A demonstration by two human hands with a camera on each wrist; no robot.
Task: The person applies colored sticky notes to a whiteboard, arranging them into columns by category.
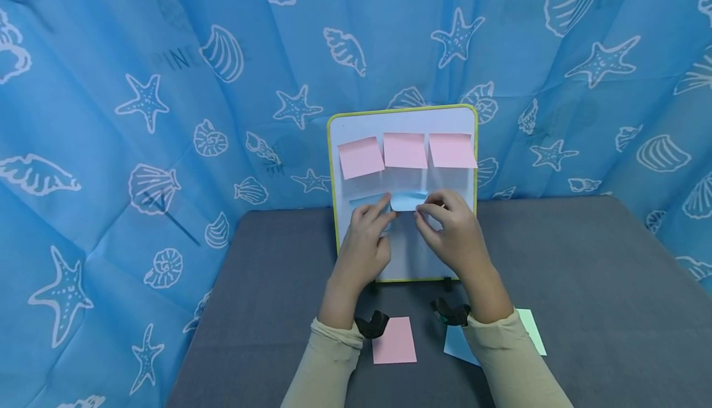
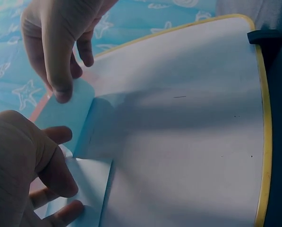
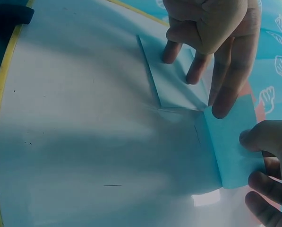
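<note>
1. A whiteboard (image 1: 406, 253) with a yellow rim is propped upright on a grey cloth-covered table (image 1: 584, 259), in front of a blue curtain (image 1: 378, 86) printed with white shells and starfish.
2. Three pink notes (image 1: 405, 150) are stuck in a row across the upper part of the board; the left one is slightly tilted.
3. Below the middle pink note, a blue note (image 1: 408, 201) is held at the board between two hands. Whether its whole back is touching the surface cannot be told.
4. The right side of this note is pinched by the right hand (image 1: 456, 235), with the thumb laid on the front and fingers tucked behind.
5. The note's left side is touched by a finger of the left hand (image 1: 364, 244). That hand's fingers are spread and extended, not clenched.
6. Under the left pink note, another blue note (image 3: 166, 90) is seen on the board, partly covered by the left hand's other fingers.
7. Nearer on the table, a pink pad (image 1: 395, 343) is placed by the left wrist. A blue pad (image 1: 458, 343) and a green pad (image 1: 531, 331) are partly hidden by the right forearm.
8. Beige sleeves (image 1: 328, 368) are worn on both arms.
</note>
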